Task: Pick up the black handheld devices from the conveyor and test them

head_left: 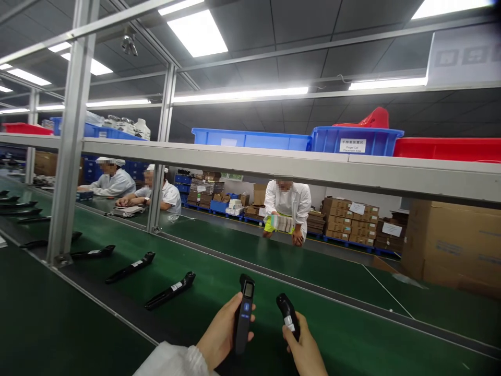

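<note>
My left hand point(224, 330) is closed around a dark handheld device point(244, 316), held upright with its small screen and blue buttons facing me. To its right, my right hand point(306, 349) grips a black part point(288, 313) with a white label; the part's rounded top leans to the left. Both hands are over the green belt. Left of them, similar black labelled parts lie in a spaced row on the belt, the nearest one point(170, 290) close to my left hand.
A metal upright point(70, 136) stands at the left, and a shelf beam point(242, 159) crosses ahead, bearing blue bins point(250, 140) and a red bin point(446, 149). Across the belt, a person point(287, 201) bends forward; two seated people work at the left. A large carton point(457, 245) stands right.
</note>
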`<state>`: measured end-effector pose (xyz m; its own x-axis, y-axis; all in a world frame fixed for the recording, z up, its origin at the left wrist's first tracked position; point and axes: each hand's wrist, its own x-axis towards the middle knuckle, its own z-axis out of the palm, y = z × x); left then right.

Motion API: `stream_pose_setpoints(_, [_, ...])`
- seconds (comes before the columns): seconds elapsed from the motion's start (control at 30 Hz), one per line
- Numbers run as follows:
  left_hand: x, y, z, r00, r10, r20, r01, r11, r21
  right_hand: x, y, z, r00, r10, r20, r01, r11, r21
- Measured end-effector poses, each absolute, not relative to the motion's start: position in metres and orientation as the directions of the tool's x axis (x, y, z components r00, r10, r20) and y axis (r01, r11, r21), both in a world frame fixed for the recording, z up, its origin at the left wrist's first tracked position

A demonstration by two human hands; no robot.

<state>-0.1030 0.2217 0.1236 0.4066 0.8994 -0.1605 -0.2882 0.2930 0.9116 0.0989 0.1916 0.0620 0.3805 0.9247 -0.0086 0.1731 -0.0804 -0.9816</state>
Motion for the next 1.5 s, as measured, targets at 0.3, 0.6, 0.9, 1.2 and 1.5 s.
stream_pose_setpoints(0.3, [-0.088,0.207,0.131,0.570,0.794,-0.212,-0.474,0.529,0.704,0.122,0.198,0.057,0.428,0.903,0.040,0.713,-0.311,-0.628])
stream_pose_setpoints(0.6, [-0.076,0.206,0.120,0.382,0.923,-0.050,-0.301,0.175,0.937,0.096,0.193,0.066,0.366,0.816,0.448,0.583,0.175,-0.794])
stream_pose_setpoints(0.9, [-0.076,0.198,0.117,0.305,0.906,0.293,0.146,-0.349,0.926,0.040,0.178,0.095,0.278,0.935,0.219,-0.130,0.262,-0.956])
stream_pose_setpoints(1.2, [-0.087,0.212,0.124,0.376,0.902,0.214,0.115,-0.274,0.955,0.056,0.181,0.092,0.172,0.972,0.157,-0.264,0.199,-0.944])
stream_pose_setpoints(1.5, [-0.172,0.275,0.110,0.061,0.994,0.092,0.912,-0.093,0.400,0.056,0.187,0.082,0.298,0.949,0.102,-0.281,0.189,-0.941])
